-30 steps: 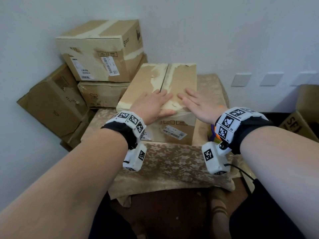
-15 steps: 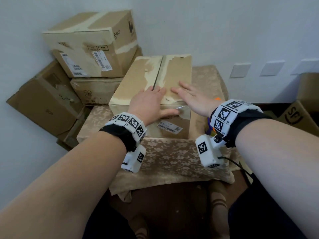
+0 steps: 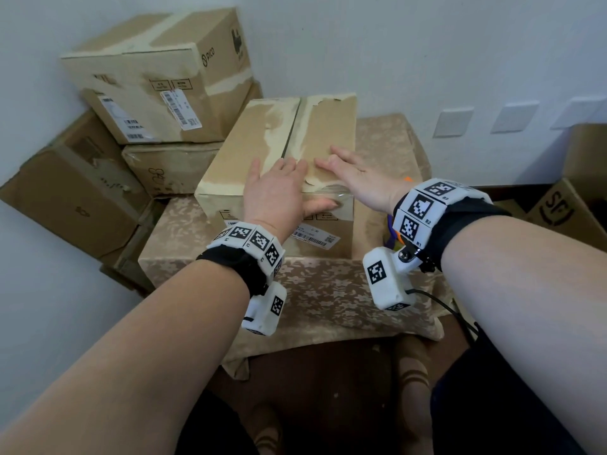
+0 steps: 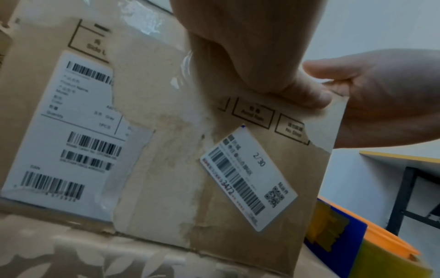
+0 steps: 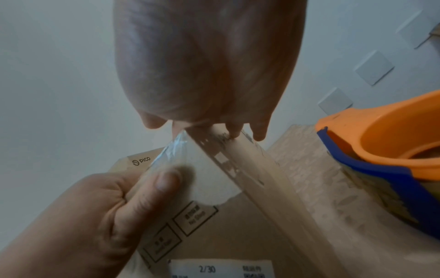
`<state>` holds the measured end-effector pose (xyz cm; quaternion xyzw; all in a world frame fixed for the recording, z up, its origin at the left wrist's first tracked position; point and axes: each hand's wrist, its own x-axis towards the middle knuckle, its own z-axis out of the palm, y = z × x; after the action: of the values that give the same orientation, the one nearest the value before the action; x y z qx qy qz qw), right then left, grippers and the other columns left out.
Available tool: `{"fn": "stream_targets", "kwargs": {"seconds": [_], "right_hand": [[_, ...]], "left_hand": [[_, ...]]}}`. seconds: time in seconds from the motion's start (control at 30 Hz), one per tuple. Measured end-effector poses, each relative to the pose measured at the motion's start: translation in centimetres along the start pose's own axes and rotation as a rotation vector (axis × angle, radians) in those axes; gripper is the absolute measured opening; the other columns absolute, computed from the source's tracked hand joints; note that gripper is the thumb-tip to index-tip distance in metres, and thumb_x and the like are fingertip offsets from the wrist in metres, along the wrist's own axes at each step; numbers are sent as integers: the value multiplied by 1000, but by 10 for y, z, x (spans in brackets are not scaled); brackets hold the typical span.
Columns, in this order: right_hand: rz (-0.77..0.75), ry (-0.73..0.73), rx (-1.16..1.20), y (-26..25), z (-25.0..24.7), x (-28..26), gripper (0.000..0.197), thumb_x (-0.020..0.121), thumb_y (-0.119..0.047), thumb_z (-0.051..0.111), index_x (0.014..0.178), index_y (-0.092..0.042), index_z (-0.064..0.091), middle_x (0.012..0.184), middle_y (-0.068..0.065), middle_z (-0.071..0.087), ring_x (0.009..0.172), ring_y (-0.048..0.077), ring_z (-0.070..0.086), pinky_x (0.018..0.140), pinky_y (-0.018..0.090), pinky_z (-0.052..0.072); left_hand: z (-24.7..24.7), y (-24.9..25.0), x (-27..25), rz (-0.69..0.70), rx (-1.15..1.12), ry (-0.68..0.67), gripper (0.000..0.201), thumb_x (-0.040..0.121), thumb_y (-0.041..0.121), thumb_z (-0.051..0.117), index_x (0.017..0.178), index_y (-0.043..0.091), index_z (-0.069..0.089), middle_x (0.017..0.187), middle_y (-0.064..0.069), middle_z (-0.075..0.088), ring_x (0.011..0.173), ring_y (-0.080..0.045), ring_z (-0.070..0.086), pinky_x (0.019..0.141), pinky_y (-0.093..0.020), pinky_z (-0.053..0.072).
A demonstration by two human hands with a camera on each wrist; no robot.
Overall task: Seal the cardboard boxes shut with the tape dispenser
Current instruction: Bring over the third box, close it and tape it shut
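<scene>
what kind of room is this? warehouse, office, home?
Probably a small storeroom or office corner used for packing, not a warehouse. Worn cardboard boxes are stacked against a plain white wall, one box sits on a cloth-covered table, and an orange and blue tape dispenser lies beside it.

Storage corner – stacked cardboard boxes (image 3: 157,83), plain wall (image 3: 427,44), cloth-covered table (image 3: 328,290)

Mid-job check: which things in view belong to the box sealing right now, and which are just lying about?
In the job:
- box on the table, flaps closed
- left hand, flat on top, thumb on the front face
- right hand, flat on top
- tape dispenser, orange and blue, right of the box, in neither hand

Lying about:
- stacked boxes at the wall
- open carton at far right
- patterned tablecloth
</scene>
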<state>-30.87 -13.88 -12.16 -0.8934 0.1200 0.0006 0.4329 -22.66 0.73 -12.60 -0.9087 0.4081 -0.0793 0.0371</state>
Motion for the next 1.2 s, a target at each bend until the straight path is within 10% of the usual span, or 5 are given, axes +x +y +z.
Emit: {"fn": "stream_targets", "kwargs": {"seconds": [0.63, 0.97, 1.1, 1.2], "right_hand": [[-28, -39, 147, -2, -4, -6, 52, 104, -43, 12, 150, -26, 30, 161, -7, 8, 145, 4, 5, 98, 14, 2], [47, 7, 119, 3, 1, 5, 61, 101, -52, 23, 153, -19, 23, 161, -4, 11, 147, 11, 9, 102, 19, 6], [89, -2, -49, -3, 3, 4, 91, 78, -78, 15, 154, -27, 17, 162, -6, 6, 149, 16, 1, 120, 45, 1], [96, -36, -194, -8, 1, 1, 76, 90, -70, 12, 154, -28, 11, 162, -8, 0, 149, 23, -6, 120, 49, -2]], "left_hand": [[-4, 25, -4, -131, -85, 66, 106, 61, 91, 14, 132, 20, 50, 137, 2, 54, 123, -15, 52, 116, -49, 6], [-11, 23, -7, -97, -113, 5, 100, 62, 88, 26, 140, 26, 42, 140, 6, 51, 125, -15, 51, 117, -47, 4], [-16, 19, -9, -65, -130, -15, 92, 66, 84, 40, 135, 23, 44, 129, 4, 58, 120, -16, 53, 118, -45, 11], [-17, 9, -8, -5, -169, -50, 86, 67, 80, 50, 133, 25, 45, 122, 4, 62, 113, -19, 57, 117, -43, 15]]}}
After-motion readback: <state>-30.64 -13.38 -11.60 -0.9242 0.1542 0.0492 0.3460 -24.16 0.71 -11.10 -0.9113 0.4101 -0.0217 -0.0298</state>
